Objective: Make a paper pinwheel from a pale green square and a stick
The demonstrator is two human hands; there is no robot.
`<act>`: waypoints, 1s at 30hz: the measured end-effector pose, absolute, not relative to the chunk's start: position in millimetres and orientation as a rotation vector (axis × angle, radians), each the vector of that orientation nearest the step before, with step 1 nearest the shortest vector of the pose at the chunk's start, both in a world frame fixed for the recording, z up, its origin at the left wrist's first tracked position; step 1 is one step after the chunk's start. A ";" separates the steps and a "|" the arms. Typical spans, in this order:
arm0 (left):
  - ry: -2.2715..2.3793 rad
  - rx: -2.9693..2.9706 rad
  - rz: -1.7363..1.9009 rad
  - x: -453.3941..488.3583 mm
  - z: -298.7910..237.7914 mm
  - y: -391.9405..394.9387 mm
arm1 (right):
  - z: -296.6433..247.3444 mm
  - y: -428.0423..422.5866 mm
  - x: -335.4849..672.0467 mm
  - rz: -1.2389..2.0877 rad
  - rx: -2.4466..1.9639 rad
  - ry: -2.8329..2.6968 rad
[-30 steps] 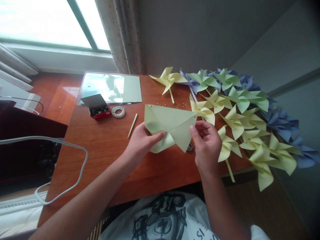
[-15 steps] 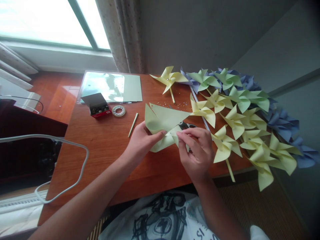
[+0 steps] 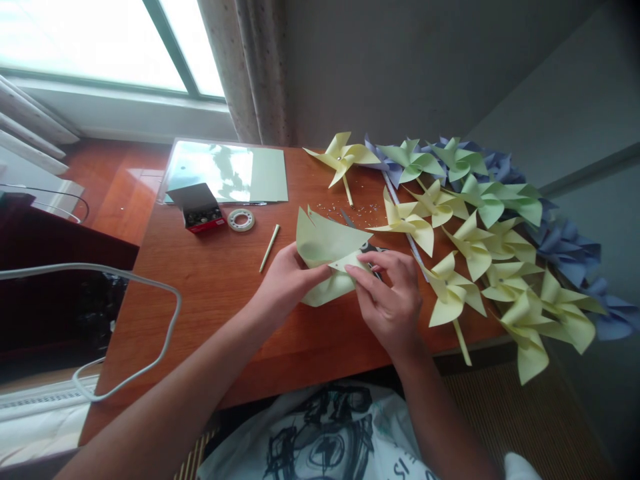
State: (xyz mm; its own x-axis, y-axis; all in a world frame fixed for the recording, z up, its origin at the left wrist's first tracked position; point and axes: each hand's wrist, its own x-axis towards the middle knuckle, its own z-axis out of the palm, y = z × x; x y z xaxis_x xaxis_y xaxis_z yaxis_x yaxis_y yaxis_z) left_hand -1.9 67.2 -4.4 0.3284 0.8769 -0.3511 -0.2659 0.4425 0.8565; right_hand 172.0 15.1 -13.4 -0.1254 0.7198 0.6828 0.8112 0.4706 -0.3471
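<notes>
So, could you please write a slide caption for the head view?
The left hand and right hand hold a partly curled paper sheet over a wooden table, near yellow, green and bluish pinwheels.

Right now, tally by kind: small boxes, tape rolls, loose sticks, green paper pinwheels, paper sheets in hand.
Open red box with dark lid: 1
White ring-shaped tape roll: 1
Loose thin pale-yellow stick: 1
Light-green paper pinwheels: 4
Pale yellow-green cut paper sheet, in left hand and right hand: 1
Total: 8

Counter's [image 3: 210, 280] right crowded by paper pinwheels [image 3: 473, 247]; centre blocked by folded paper [image 3: 327, 240], left hand [image 3: 287, 277], right hand [image 3: 393, 293]. Passage afforded left of paper stick [image 3: 269, 249], limited beyond by box [image 3: 200, 217], tape roll [image 3: 233, 221].
</notes>
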 end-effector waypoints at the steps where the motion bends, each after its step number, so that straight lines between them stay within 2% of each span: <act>1: 0.936 0.775 0.859 -1.9 -4.5 67.1 | -13.8 15.2 173.0 -0.139 -1.283 -1.878; 30: 0.887 0.703 0.810 -3.4 -7.6 67.2 | -15.6 15.8 177.7 -0.179 -1.346 -1.902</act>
